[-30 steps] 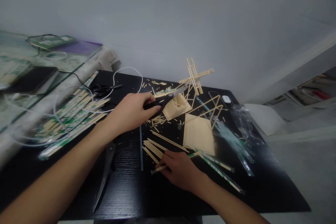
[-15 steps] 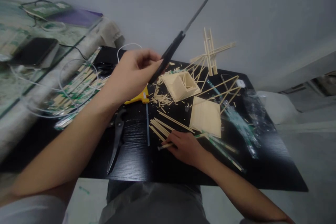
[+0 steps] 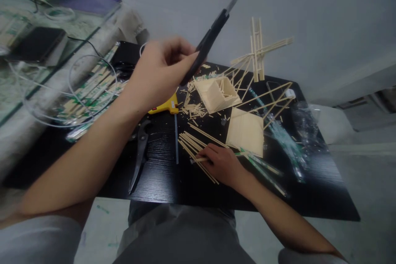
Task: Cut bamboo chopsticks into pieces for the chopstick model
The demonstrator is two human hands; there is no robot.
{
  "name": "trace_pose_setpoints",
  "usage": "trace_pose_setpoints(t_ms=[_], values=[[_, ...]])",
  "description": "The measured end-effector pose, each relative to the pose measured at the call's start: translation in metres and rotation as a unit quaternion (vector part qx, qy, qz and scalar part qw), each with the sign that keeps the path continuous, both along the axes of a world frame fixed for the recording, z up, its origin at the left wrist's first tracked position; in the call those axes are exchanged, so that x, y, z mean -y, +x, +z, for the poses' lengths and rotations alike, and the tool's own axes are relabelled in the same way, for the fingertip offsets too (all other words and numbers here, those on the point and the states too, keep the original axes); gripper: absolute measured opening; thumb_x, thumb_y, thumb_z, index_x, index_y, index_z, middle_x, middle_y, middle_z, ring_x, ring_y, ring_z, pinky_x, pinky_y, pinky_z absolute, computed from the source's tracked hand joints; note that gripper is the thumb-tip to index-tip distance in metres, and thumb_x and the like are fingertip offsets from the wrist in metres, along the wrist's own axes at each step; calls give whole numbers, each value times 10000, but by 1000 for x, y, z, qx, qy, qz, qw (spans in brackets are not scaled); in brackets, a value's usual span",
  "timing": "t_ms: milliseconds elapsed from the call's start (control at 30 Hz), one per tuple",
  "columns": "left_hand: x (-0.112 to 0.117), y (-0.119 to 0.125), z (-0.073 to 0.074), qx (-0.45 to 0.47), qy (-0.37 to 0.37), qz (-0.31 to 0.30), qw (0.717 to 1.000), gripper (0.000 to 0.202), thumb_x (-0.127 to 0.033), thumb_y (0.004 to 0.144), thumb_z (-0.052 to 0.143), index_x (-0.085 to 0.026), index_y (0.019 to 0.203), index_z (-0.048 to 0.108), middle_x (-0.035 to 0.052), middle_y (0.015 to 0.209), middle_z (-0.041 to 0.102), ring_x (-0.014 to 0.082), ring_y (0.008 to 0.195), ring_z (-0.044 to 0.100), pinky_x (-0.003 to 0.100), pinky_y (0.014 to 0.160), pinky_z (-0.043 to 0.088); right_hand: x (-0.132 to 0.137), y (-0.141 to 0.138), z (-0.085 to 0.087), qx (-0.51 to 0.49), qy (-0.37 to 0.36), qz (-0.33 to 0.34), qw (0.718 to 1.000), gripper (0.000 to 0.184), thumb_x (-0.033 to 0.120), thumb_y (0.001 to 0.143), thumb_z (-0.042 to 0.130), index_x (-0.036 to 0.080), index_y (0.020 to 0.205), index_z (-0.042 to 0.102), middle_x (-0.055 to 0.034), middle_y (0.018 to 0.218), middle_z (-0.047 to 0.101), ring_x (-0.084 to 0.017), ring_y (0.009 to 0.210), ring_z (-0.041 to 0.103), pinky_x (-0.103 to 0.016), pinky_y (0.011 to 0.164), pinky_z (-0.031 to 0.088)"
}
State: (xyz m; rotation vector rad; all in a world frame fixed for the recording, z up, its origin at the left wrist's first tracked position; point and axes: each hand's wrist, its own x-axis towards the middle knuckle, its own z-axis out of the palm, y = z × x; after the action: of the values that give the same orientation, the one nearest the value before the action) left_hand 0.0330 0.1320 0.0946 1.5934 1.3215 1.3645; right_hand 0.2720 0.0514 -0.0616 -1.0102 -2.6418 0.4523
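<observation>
My left hand (image 3: pixel 161 76) is raised above the black table (image 3: pixel 321 198) and grips the dark handle of a long knife (image 3: pixel 216 29); its grey blade points up and to the right. My right hand (image 3: pixel 222 165) rests low on the table with fingers closed on a thin wooden stick (image 3: pixel 201 159). Beside it lies a row of loose sticks (image 3: pixel 193 144). Just beyond are a flat square stick panel (image 3: pixel 246 132) and an open stick box (image 3: pixel 216 93).
Black scissors (image 3: pixel 139 152) lie left of a thin grey rod (image 3: pixel 176 140). A yellow tool (image 3: pixel 163 107) sits under my left hand. A stick frame (image 3: pixel 258 55) stands at the back. Wrapped chopsticks (image 3: pixel 89 99), white cable and clear wrappers (image 3: pixel 284 140) crowd the table's sides.
My left hand picked the knife up off the table and raised it, blade pointing up and right. The yellow tool came into view. My right hand stayed on its stick.
</observation>
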Motion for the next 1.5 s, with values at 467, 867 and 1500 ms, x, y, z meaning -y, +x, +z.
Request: trace_pose_setpoints(t_ms=[467,867,1500], values=[[2,0,1,3,9,-3,1000,122,-258,923,690,-144,888,714,-19,776,697,68,663,596,214,608,423,0,-1,0,-10,20,-27,999,166,253,1043,593,170,953,705,-49,887,745,-162,738,690,-275,623,452],[-5,-3,-7,18,40,-12,999,68,-251,864,739,-227,801,728,0,761,722,131,652,621,315,575,458,0,0,0,-29,23,-29,999,101,226,1001,668,173,922,703,-48,857,763,-175,734,719,-277,618,467],[-4,-2,-6,0,34,-7,999,69,-252,854,751,-230,792,733,6,745,701,130,653,612,297,550,448,0,-1,5,-49,43,-48,997,131,244,1008,641,180,918,712,-40,830,732,-171,719,706,-271,604,461]])
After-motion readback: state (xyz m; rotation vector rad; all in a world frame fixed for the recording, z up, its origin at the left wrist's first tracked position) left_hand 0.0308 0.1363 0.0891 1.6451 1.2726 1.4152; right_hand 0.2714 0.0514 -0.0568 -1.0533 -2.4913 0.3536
